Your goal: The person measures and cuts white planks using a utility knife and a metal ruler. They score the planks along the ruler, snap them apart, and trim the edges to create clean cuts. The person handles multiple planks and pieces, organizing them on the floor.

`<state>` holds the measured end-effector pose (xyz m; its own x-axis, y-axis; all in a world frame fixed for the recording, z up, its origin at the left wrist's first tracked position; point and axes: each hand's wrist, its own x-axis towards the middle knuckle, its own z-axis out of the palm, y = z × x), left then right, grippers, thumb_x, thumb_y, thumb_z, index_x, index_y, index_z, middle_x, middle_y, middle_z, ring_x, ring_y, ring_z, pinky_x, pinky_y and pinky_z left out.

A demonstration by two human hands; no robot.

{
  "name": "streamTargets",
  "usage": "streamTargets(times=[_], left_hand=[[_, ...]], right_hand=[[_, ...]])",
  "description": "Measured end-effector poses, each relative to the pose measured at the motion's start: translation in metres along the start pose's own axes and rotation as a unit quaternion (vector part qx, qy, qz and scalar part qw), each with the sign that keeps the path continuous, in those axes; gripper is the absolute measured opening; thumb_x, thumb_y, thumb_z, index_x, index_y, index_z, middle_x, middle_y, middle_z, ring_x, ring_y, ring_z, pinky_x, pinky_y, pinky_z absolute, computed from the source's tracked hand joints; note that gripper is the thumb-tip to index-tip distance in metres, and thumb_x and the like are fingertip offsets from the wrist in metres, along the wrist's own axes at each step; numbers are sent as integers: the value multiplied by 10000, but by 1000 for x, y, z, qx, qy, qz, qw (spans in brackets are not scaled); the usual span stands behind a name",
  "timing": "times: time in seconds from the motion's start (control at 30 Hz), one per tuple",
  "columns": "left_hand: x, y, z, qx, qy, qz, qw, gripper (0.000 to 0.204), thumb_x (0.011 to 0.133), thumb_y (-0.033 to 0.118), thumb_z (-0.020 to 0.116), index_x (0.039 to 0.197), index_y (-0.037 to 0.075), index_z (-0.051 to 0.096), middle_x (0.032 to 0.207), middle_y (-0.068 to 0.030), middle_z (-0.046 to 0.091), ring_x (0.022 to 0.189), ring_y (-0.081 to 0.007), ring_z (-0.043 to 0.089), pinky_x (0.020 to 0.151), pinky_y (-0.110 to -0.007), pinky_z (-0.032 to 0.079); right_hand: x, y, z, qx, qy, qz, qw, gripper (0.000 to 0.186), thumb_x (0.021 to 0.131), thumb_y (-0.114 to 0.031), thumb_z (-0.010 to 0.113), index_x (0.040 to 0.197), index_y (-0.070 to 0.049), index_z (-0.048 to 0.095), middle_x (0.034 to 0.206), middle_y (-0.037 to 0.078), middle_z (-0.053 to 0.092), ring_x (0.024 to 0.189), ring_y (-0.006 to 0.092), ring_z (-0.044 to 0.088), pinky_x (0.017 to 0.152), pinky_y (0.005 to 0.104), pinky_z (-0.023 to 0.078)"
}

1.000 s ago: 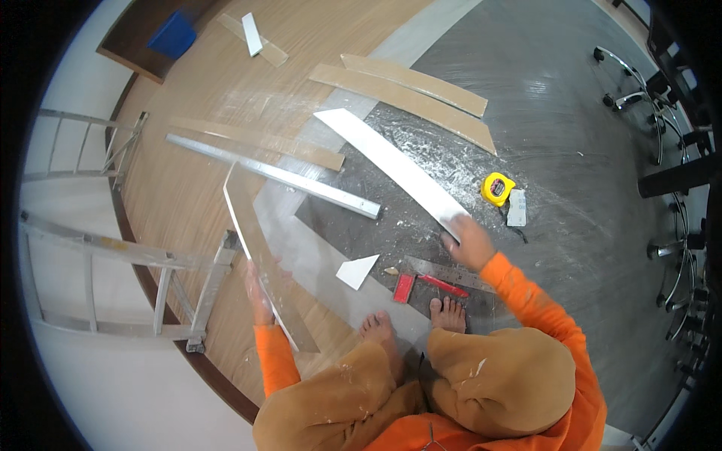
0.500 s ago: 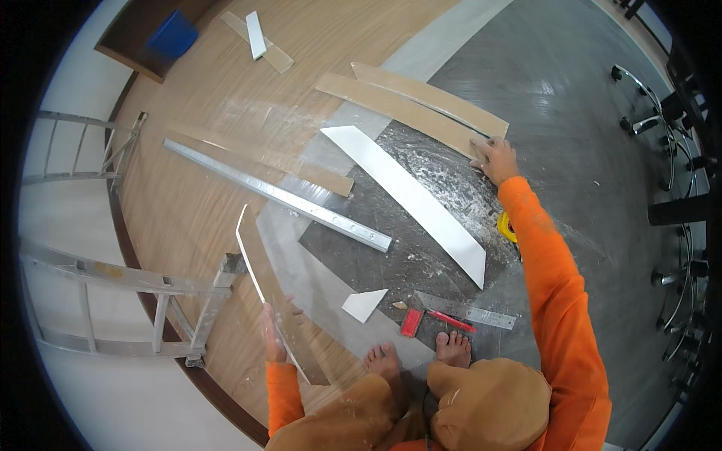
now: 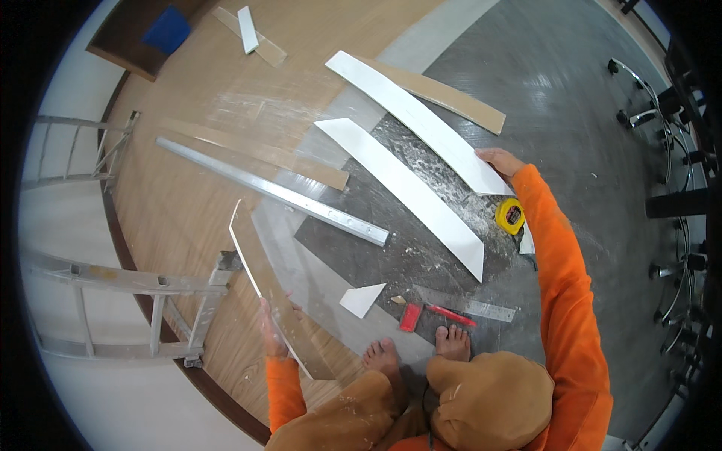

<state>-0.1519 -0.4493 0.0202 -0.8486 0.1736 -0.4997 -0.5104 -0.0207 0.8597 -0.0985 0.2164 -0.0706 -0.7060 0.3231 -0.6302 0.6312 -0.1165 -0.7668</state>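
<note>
My left hand (image 3: 272, 331) grips the edge of a plasterboard strip (image 3: 282, 304), held tilted on its side with its brown face toward the middle. At the far right, my right hand (image 3: 501, 161) grasps the near end of another long plasterboard strip (image 3: 421, 116), its white face up. That strip partly covers a brown-faced strip (image 3: 466, 103) behind it. Between my hands a white strip (image 3: 402, 195) with slanted ends lies on the dusty dark floor. A yellow tape measure (image 3: 510, 215) sits just below my right hand, beside a small white piece (image 3: 527, 240) partly hidden by my sleeve.
Near my feet lie a white offcut (image 3: 362, 299), a red block (image 3: 410, 317), a red slim tool (image 3: 451, 316) and a metal ruler (image 3: 490, 310). A long metal bar (image 3: 278, 192) crosses the floor. A ladder (image 3: 135, 282) stands left; wheeled chairs (image 3: 639, 120) stand right.
The strip at my right hand has turned from brown face up to white face up and shifted slightly. The tape measure has come into fuller view. My left hand still holds its strip.
</note>
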Motion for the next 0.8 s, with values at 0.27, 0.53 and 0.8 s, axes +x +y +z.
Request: streamTargets(times=[0.27, 0.53, 0.8], left_hand=[[4, -19, -16, 11, 38, -31, 999, 789, 1089, 653, 397, 1355, -55, 624, 919, -131, 701, 814, -211, 677, 737, -337, 563], [9, -18, -17, 63, 50, -11, 997, 725, 1095, 631, 374, 1481, 41, 541, 1234, -147, 682, 973, -244, 684, 804, -377, 577], [21, -7, 0, 4, 59, 15, 998, 655, 1113, 591, 391, 1421, 43, 575, 1204, -131, 692, 885, -223, 689, 757, -372, 589]], right_hand=[[5, -15, 3, -356, 47, -119, 926, 450, 968, -402, 734, 1259, -61, 766, 1033, 151, 807, 937, 293, 760, 838, 410, 569], [71, -47, -1, -485, 338, -255, 765, 635, 923, -531, 749, 1485, -267, 617, 1570, 174, 511, 1371, 376, 524, 1066, 554, 472], [101, -78, 9, -579, 296, -211, 730, 547, 1013, -513, 649, 1529, -353, 565, 1334, 190, 591, 1287, 402, 539, 1074, 620, 432]])
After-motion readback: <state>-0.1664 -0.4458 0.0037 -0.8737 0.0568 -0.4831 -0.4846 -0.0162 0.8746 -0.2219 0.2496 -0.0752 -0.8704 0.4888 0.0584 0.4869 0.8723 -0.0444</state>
